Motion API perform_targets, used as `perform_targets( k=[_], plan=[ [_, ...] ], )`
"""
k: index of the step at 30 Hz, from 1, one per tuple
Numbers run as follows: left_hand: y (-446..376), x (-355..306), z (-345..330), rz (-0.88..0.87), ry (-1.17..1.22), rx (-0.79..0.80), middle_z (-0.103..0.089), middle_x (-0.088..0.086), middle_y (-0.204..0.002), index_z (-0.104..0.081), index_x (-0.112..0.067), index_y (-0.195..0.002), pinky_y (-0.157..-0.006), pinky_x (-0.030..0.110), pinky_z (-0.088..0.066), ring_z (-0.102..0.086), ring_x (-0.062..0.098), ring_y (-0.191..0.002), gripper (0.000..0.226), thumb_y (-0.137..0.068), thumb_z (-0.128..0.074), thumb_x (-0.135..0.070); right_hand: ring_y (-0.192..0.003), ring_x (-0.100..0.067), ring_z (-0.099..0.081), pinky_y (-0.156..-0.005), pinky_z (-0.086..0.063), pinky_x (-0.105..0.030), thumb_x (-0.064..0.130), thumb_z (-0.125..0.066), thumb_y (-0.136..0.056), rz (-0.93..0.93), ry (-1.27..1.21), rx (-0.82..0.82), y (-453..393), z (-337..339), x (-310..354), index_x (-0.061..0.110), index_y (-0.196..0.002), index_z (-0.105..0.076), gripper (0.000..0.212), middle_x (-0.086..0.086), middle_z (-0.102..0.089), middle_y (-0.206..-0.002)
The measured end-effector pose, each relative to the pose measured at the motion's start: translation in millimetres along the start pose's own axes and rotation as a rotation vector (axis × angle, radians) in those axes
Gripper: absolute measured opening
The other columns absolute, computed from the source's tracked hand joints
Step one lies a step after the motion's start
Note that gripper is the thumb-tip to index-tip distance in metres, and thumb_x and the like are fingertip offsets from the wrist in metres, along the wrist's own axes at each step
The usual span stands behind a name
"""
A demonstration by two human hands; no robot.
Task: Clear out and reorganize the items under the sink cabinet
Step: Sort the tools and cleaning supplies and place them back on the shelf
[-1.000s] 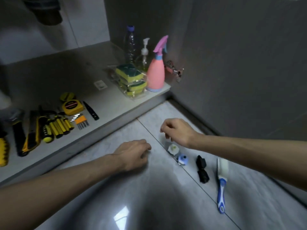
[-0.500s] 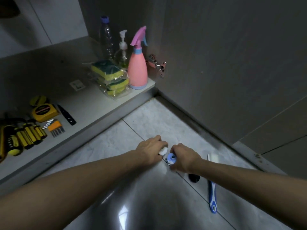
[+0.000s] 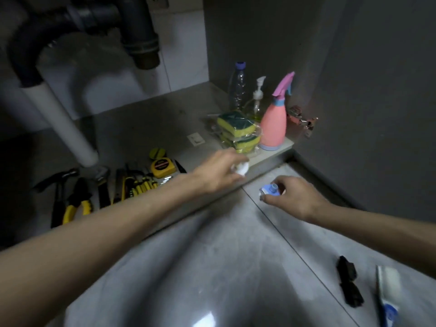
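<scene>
Under-sink cabinet floor (image 3: pixel 141 128) is dim and crowded. Left hand (image 3: pixel 219 171) has its fingers closed on a small white fitting (image 3: pixel 313 166) above the cabinet lip; right hand (image 3: pixel 290 197) pinches a blue cap (image 3: pixel 270 190) over the floor tiles, nozzle pointing up, no real long axis. Either could slip and roll off, or knock the sponge pack (image 3: pixel 238 132).

Dark drain pipe (image 3: pixel 139 31) hangs at top. White pipe (image 3: pixel 63 121) slants down left of it. Metal door hinge (image 3: pixel 303 120) sits far right, below. Glossy tiled floor (image 3: pixel 212 267) lies lowest.
</scene>
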State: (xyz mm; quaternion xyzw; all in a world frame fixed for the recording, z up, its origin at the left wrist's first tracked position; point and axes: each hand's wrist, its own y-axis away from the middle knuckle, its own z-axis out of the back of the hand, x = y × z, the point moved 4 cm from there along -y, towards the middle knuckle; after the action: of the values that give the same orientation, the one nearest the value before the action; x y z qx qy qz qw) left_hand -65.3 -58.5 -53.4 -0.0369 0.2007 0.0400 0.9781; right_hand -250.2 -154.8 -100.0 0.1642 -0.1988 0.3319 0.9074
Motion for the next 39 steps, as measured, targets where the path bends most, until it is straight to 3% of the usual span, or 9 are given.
perform_targets(
  k=[5,8,11,15,19,23,25,28,39],
  plan=[
    [11.4,65.4,65.2,0.268,-0.033,-0.11,-0.062,0.008,-0.132,-0.063,-0.02,-0.131,-0.096,0.034,-0.047,-0.057,0.027,-0.12,0.048,-0.084,-0.07,-0.021,-0.076,-0.026,-0.058,-0.056,-0.036,-0.035,0.062,-0.07,-0.077,0.118,-0.023,-0.025,-38.8,0.6,91.6,0.021,-0.071,-0.054,0.044,0.0,-0.059,-0.074],
    [10.8,89.2,67.9,0.332,0.014,-0.099,-0.062,0.008,-0.131,-0.064,-0.02,-0.129,-0.093,0.031,-0.048,-0.058,0.025,-0.118,0.045,-0.085,-0.072,-0.02,-0.09,-0.028,-0.061,-0.068,-0.044,-0.034,0.058,-0.073,-0.078,0.112,-0.016,-0.017,-57.8,-13.2,123.0,0.024,-0.078,-0.055,0.038,-0.003,-0.064,-0.087],
    [3.1,104.2,53.1,0.356,0.002,-0.028,-0.058,0.008,-0.136,-0.063,-0.019,-0.131,-0.1,0.03,-0.044,-0.054,0.025,-0.124,0.044,-0.089,-0.072,-0.026,-0.101,-0.031,-0.063,-0.079,-0.05,-0.036,0.057,-0.073,-0.079,0.079,-0.015,-0.004,-73.1,-28.2,133.7,0.026,-0.093,-0.061,0.037,-0.005,-0.067,-0.098],
    [-4.5,116.1,34.5,0.336,-0.07,0.06,-0.061,0.008,-0.136,-0.067,-0.015,-0.127,-0.105,0.031,-0.042,-0.053,0.025,-0.128,0.038,-0.089,-0.067,-0.012,-0.107,-0.032,-0.062,-0.079,-0.048,-0.035,0.056,-0.073,-0.08,0.047,-0.013,-0.01,-87.2,-42.1,135.8,0.023,-0.108,-0.066,0.043,-0.008,-0.068,-0.11],
    [-2.2,126.5,25.7,0.358,-0.093,0.134,-0.058,0.007,-0.14,-0.065,-0.02,-0.13,-0.108,0.037,-0.041,-0.05,0.024,-0.132,0.05,-0.082,-0.069,-0.005,-0.105,-0.03,-0.063,-0.079,-0.05,-0.035,0.055,-0.073,-0.079,0.026,-0.017,-0.019,-92.7,-52.6,134.8,0.023,-0.107,-0.066,0.043,-0.006,-0.069,-0.107],
    [3.8,129.6,26.8,0.375,-0.049,0.091,-0.055,0.007,-0.143,-0.056,-0.016,-0.141,-0.107,0.035,-0.042,-0.051,0.024,-0.132,0.061,-0.083,-0.074,-0.014,-0.098,-0.026,-0.063,-0.077,-0.053,-0.036,0.059,-0.073,-0.076,0.034,-0.006,-0.02,-93.4,-57.0,138.2,0.027,-0.101,-0.065,0.042,-0.002,-0.069,-0.1],
    [6.0,130.6,29.1,0.366,-0.036,0.049,-0.063,0.007,-0.13,-0.062,-0.014,-0.132,-0.094,0.032,-0.047,-0.058,0.027,-0.121,0.049,-0.085,-0.073,-0.022,-0.097,-0.025,-0.063,-0.076,-0.052,-0.035,0.06,-0.073,-0.075,0.041,-0.014,-0.022,-93.5,-56.4,138.7,0.029,-0.101,-0.063,0.042,0.0,-0.069,-0.099],
    [9.1,129.4,31.8,0.34,-0.031,-0.026,-0.066,0.007,-0.096,-0.07,-0.013,-0.101,-0.074,0.033,-0.045,-0.062,0.028,-0.094,0.016,-0.087,-0.07,-0.021,-0.098,-0.023,-0.063,-0.077,-0.053,-0.035,0.056,-0.074,-0.076,0.058,-0.028,-0.018,-92.4,-54.9,136.7,0.03,-0.108,-0.065,0.043,0.002,-0.07,-0.101],
    [12.4,127.7,33.4,0.325,-0.008,-0.069,-0.059,0.001,-0.075,-0.07,-0.011,-0.089,-0.061,0.031,-0.037,-0.053,0.018,-0.072,0.006,-0.085,-0.07,-0.016,-0.093,-0.022,-0.066,-0.083,-0.055,-0.042,0.066,-0.076,-0.074,0.035,-0.13,-0.004,-90.5,-66.4,145.9,0.028,-0.098,-0.064,0.046,0.003,-0.07,-0.095]
  ],
)
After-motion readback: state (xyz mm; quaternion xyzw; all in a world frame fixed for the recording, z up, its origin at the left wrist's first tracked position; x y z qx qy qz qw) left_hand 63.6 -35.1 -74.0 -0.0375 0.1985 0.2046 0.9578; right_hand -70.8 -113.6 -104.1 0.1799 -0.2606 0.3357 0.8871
